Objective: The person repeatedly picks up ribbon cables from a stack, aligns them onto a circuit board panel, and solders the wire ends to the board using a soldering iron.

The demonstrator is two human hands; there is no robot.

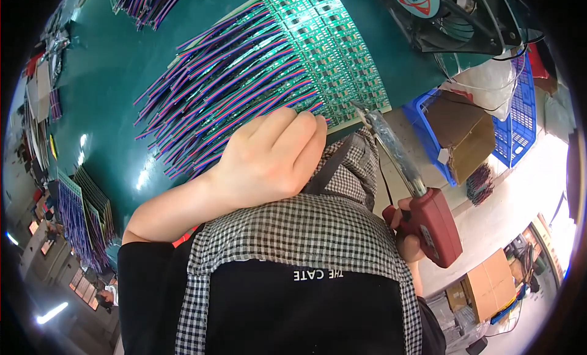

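Head view: panel of green circuit boards flat on teal bench, wires trailing leftward. Left hand curled, fingertips pressing wire ends. Right hand clamped on soldering iron, tip just right of those fingers.

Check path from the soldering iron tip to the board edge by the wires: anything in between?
Nothing visible. The soldering iron in the right hand has its tip at the green circuit board edge; the left hand rests on the wires beside it.

Bright overhead glare, sharp centre, heavy fisheye rim.
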